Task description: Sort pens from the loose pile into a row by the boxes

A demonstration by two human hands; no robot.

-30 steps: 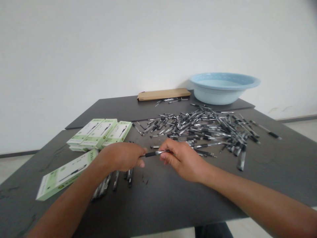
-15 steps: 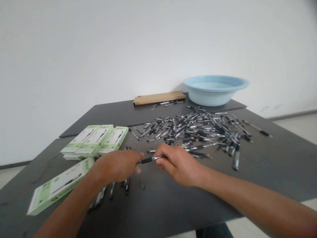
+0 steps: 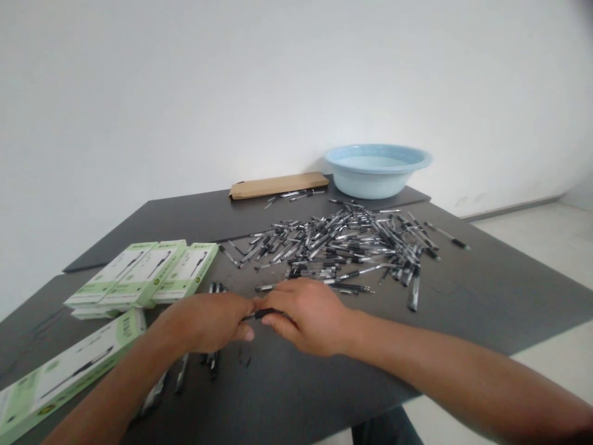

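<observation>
Between my two hands is a black pen (image 3: 265, 313), partly hidden by fingers. My left hand (image 3: 210, 321) pinches its left end, and my right hand (image 3: 303, 316) is closed around the other end, the fingers of both hands nearly touching. A few pens (image 3: 213, 364) lie on the dark table under and beside my left wrist. Behind my right hand spreads a large heap of clear and black pens (image 3: 343, 241).
Green and white pen boxes (image 3: 171, 272) are stacked at the left, with a single box (image 3: 76, 371) in front. Against the wall stand a light blue basin (image 3: 375, 179) and a flat brown cardboard piece (image 3: 278, 185). The dark table (image 3: 296, 395) ends at the right.
My right hand has slid left along the pen, closing up to my left hand. The whole view has shifted, so boxes, heap and basin appear further left.
</observation>
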